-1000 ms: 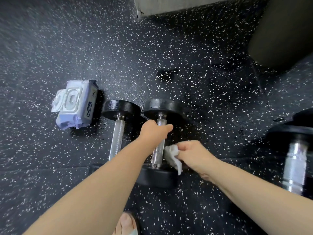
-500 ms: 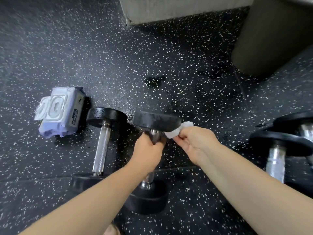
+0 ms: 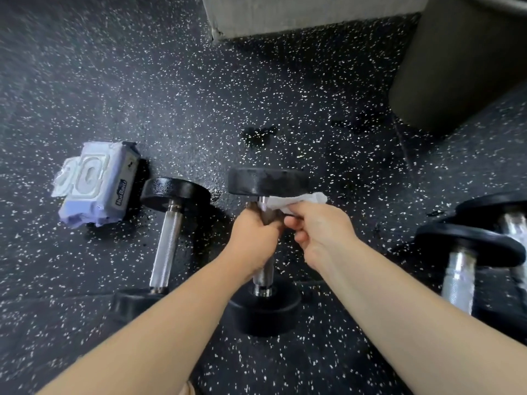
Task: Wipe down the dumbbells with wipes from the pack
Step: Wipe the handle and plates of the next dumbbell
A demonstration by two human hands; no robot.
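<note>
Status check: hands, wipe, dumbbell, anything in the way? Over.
Left hand grips black round-headed dumbbell by its chrome handle. Right hand pinches crumpled white wipe under its far head. Nothing in the way; white wipes pack lies off left.

Only one view here, from a wide-angle camera on the person's head; it faces forward and steeply down at the black rubber floor flecked with white (image 3: 313,89); the left hand (image 3: 253,238) and right hand (image 3: 322,232) sit mid-frame, close beneath the lens, reaching in from the bottom edge.
</note>
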